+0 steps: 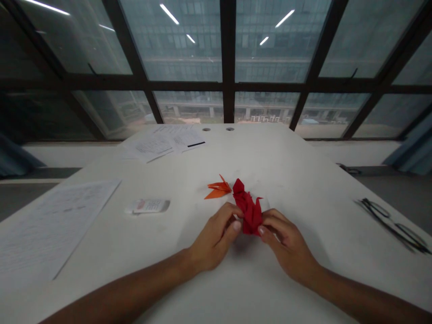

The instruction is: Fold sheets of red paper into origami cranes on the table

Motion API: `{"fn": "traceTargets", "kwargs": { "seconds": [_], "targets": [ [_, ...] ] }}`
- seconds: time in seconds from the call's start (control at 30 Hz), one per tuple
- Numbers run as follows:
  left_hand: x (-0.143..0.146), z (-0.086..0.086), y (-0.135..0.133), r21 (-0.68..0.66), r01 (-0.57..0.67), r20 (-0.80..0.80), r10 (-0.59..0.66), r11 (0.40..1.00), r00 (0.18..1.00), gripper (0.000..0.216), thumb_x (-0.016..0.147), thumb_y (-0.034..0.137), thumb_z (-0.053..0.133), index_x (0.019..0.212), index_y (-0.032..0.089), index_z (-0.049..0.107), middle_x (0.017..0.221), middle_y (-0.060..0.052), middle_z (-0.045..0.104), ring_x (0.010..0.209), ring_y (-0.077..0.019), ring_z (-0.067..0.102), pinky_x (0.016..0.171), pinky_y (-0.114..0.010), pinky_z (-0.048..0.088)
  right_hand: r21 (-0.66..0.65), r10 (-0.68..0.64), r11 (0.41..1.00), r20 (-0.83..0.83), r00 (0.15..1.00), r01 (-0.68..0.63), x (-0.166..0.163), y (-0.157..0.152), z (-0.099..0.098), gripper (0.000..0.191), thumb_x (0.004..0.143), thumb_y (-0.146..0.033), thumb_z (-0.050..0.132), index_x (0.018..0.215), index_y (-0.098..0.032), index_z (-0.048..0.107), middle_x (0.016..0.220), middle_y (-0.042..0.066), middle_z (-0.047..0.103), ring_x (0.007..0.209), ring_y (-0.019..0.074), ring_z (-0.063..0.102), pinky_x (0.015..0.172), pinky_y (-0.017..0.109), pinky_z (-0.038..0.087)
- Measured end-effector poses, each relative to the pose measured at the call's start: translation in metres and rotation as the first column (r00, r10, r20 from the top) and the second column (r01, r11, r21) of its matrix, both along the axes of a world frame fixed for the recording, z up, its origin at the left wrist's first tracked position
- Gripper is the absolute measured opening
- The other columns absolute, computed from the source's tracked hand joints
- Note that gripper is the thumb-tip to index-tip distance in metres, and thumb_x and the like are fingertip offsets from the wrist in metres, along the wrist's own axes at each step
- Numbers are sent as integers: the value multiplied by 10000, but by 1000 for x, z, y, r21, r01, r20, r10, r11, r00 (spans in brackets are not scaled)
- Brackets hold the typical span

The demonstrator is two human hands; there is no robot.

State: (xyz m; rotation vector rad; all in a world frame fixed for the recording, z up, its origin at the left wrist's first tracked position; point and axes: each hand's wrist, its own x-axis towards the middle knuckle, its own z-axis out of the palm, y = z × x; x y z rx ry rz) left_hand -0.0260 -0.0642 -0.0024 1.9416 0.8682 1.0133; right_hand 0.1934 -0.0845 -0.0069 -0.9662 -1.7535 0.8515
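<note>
A red folded-paper figure [250, 211] is held between my two hands, a little above the white table. My left hand [218, 236] pinches its left edge between thumb and fingers. On the opposite side, the thumb and fingers of my right hand [286, 240] are closed on its lower right edge. The figure has a pointed top and several creased flaps, one small tip sticking out to the right. Just behind and to the left of it lies an orange origami crane [218, 189], its wings and thin points showing; the red paper partly overlaps it in view.
On the white table [189, 288], an eraser [150, 206] in a paper sleeve lies to the left. Printed sheets [57, 225] cover the far left, with more papers [165, 143] at the back. Black-framed glasses [393, 225] rest near the right edge. Windows [228, 85] stand beyond.
</note>
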Motion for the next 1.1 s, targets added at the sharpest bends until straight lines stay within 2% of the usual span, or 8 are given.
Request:
{"fn": "traceTargets", "kwargs": {
  "seconds": [0.13, 0.33, 0.4, 0.5, 0.57, 0.7, 0.9, 1.1],
  "targets": [
    [2, -5, 0, -83, 67, -40, -70, 994, 997, 315, 988, 433, 591, 1201, 206, 541, 1078, -98, 654, 857, -191, 629, 763, -332, 520, -56, -9, 998, -40, 999, 7, 0, -1, -8, 132, 1004, -297, 592, 1035, -251, 712, 948, 40, 657, 828, 181, 628, 732, 310, 521],
    [7, -8, 6, -335, 50, 39, -39, 941, 998, 220, 944, 393, 659, 977, 197, 564, 873, -31, 679, 718, -150, 626, 658, -275, 504, -185, -1, 982, -197, 980, -37, 1, -4, -15, 534, 1029, -322, 570, 1533, -320, 396, 809, -29, 640, 643, 142, 603, 619, 282, 519],
    [8, -8, 7, -386, 56, 76, -28, 921, 997, 213, 928, 376, 680, 930, 197, 563, 824, -5, 647, 687, -133, 604, 645, -262, 504, -208, -51, 978, -218, 975, 5, 3, -1, -14, 507, 1029, -344, 569, 1512, -295, 422, 729, -50, 611, 582, 135, 586, 574, 271, 506],
    [7, -6, 9, -412, 76, 98, -38, 908, 994, 215, 921, 373, 695, 913, 193, 577, 786, 16, 608, 663, -113, 568, 627, -243, 482, -221, -86, 975, -203, 975, 40, 6, 6, -9, 216, 992, -352, 613, 1166, -233, 664, 753, -21, 629, 582, 124, 588, 546, 257, 500],
    [6, -5, 12, -427, 103, 125, -55, 898, 991, 218, 922, 374, 694, 909, 191, 577, 778, 19, 601, 652, -106, 552, 617, -237, 473, -221, -68, 975, -207, 976, 22, 9, 11, -7, 140, 970, -305, 626, 1067, -225, 688, 818, -1, 662, 625, 122, 602, 581, 258, 517],
    [4, -2, 19, -460, 133, 184, -52, 878, 982, 247, 909, 393, 703, 887, 192, 561, 757, 14, 603, 635, -113, 551, 584, -240, 474, -195, -14, 980, -226, 974, -31, 15, 17, -5, 223, 937, -221, 609, 1149, -235, 680, 952, 21, 704, 683, 125, 632, 620, 270, 521],
    [2, -1, 22, -470, 146, 145, -87, 870, 986, 234, 915, 382, 703, 904, 186, 576, 765, 1, 627, 646, -117, 569, 589, -242, 485, -143, -91, 986, 10, 996, 91, 21, 27, -2, 123, 934, -272, 664, 1045, -232, 697, 866, 13, 685, 745, 156, 623, 650, 283, 489],
    [0, -1, 24, -470, 158, 143, -102, 868, 984, 221, 918, 363, 701, 908, 185, 570, 765, 7, 619, 641, -111, 567, 584, -234, 484, -8, 5, 1000, 36, 999, -5, 29, 40, 0, 175, 921, -168, 623, 1041, -245, 726, 1008, 41, 649, 874, 172, 624, 747, 309, 495]
  ]
}}
